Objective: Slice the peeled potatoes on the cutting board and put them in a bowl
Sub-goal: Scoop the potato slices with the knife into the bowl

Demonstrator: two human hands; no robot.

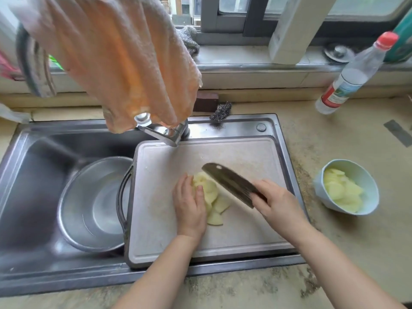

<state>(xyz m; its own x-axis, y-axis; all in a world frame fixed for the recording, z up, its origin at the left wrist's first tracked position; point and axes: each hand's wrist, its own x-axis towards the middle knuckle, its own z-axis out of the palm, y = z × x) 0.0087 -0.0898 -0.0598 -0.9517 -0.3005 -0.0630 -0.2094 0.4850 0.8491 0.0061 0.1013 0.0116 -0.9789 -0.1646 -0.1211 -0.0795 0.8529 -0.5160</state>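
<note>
Two hands work on the cutting board (245, 157); the left hand (189, 204) lies flat and open against the potato slices (211, 195); the right hand (278, 201) grips a knife (229, 182) beside them; the bowl (365, 190) to the right holds more slices.

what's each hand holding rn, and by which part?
Right hand grips the cleaver by its handle, at the near end of the blade. Left hand holds nothing; it rests flat against the potato slices on the cutting board.
</note>
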